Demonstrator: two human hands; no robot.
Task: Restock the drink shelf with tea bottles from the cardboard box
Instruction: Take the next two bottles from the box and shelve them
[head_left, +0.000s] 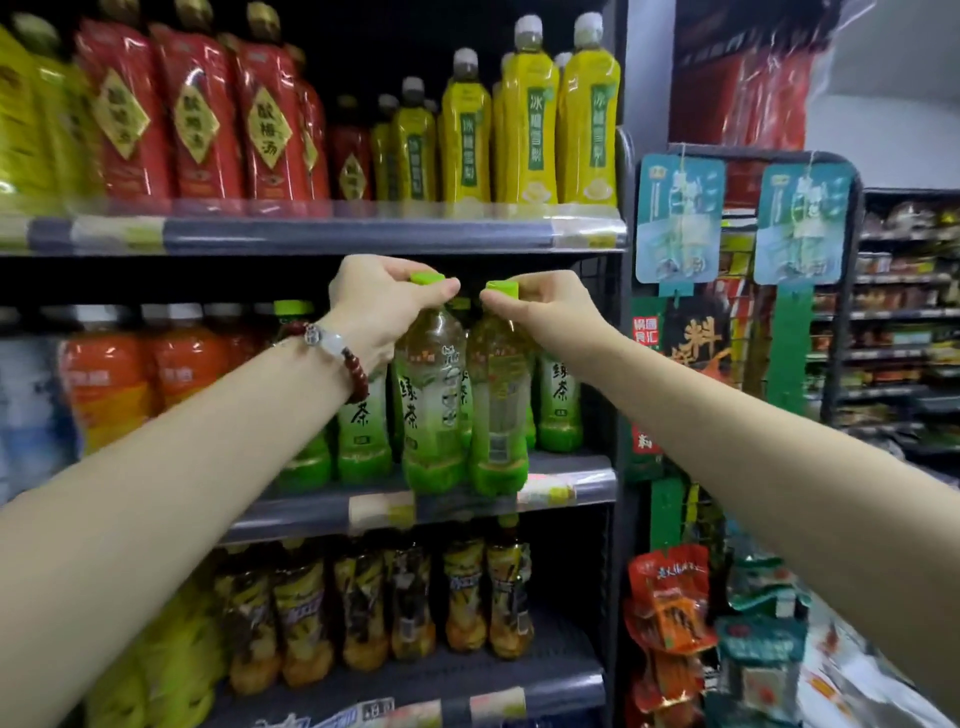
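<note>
Two green tea bottles (435, 400) hang upright by their lime caps, side by side and touching, just in front of the middle shelf (561, 491). Each left hand (382, 304) and right hand (540, 306) pinches one cap from above, fingers curled round it. Both bottles' long axes run vertical, bases level with the shelf lip, so the placing move likely runs straight back toward the standing row of like bottles (558, 400). Clear ribbed plastic, glossy green sleeves.

top shelf: red bottles (197, 119) left, yellow bottles (530, 124) right | middle shelf, left end: orange bottles (109, 384) | bottom shelf: dark bottles (363, 603) | right rack: snack packets (670, 603)
</note>
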